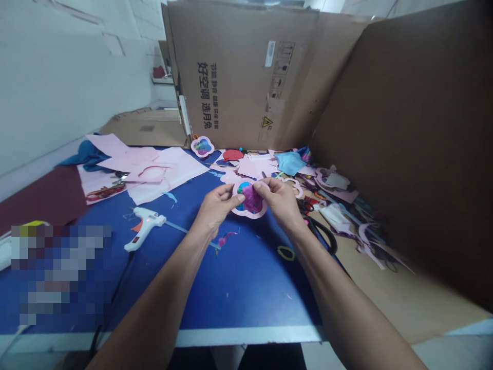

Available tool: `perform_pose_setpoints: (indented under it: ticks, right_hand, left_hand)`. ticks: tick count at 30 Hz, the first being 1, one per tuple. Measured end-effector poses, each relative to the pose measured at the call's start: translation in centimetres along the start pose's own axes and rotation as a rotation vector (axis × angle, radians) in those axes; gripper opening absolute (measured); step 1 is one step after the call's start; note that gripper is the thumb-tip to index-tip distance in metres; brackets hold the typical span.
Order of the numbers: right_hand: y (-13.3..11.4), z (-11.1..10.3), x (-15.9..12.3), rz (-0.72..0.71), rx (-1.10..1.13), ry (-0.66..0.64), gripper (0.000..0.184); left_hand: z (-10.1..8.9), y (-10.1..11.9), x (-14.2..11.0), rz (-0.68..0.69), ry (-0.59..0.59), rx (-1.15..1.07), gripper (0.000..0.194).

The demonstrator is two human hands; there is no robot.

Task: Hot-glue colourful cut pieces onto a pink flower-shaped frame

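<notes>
Your forearms (154,303) lie nearest, crossing the near edge of the blue surface (239,293) and leading to a small flower-shaped piece (253,200) held over its middle, a little nearer the far edge than the near one. Your left grip (216,206) is closed on the piece's left rim, thumb lying over the face; your right grip (280,199) is closed on its far right rim, thumb on top, and how the fingers sit behind is hidden. By the look of it, you are well along with this one: its pink scalloped border is cut and the blue, green and purple filling sits inside it. A similar flower (202,147) stands by the far edge, against the cardboard box (242,67), and seems complete. What is left is harder to judge; you may be pressing or checking the join, but whether it is fixed firmly you cannot tell from here. Toward the left edge lies a white glue gun (144,226), touched by neither grip, and pink sheets (183,164) lie at the far left corner, so material for more seems at hand. Your piece has its coloured face turned up toward you, blue toward the far left, purple toward the right. Being nearly round, it shows no clear long axis.
</notes>
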State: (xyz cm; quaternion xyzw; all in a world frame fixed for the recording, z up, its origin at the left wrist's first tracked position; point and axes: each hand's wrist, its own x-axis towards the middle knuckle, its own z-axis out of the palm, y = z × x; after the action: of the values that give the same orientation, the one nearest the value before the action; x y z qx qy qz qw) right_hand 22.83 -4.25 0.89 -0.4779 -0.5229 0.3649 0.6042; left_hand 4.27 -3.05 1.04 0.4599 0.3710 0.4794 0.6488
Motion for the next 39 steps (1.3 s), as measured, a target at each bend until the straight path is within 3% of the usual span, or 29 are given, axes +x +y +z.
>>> perform_pose_setpoints:
  ticks: [6, 13, 25, 35, 39]
  right_hand:
    - [0.0, 0.4, -0.4, 0.005, -0.007, -0.110, 0.035]
    - [-0.7, 0.5, -0.8, -0.005, -0.046, -0.235, 0.040]
    - [-0.6, 0.9, -0.7, 0.011, -0.020, -0.266, 0.048]
    - [-1.1, 0.6, -0.7, 0.025, -0.049, -0.350, 0.037]
    - [-1.2, 0.0, -0.7, 0.034, -0.139, -0.448, 0.035]
  left_hand:
    - [-0.6, 0.2, 0.1, 0.109, 0.008, 0.037, 0.051]
    - [-0.5, -0.1, 0.0, 0.118, 0.046, 0.114, 0.036]
    - [-0.4, 0.0, 0.0, 0.182, 0.064, 0.171, 0.022]
    - [-1.2, 0.3, 0.2, 0.133, 0.058, 0.267, 0.018]
    - [-1.3, 0.6, -0.1, 0.114, 0.018, 0.380, 0.013]
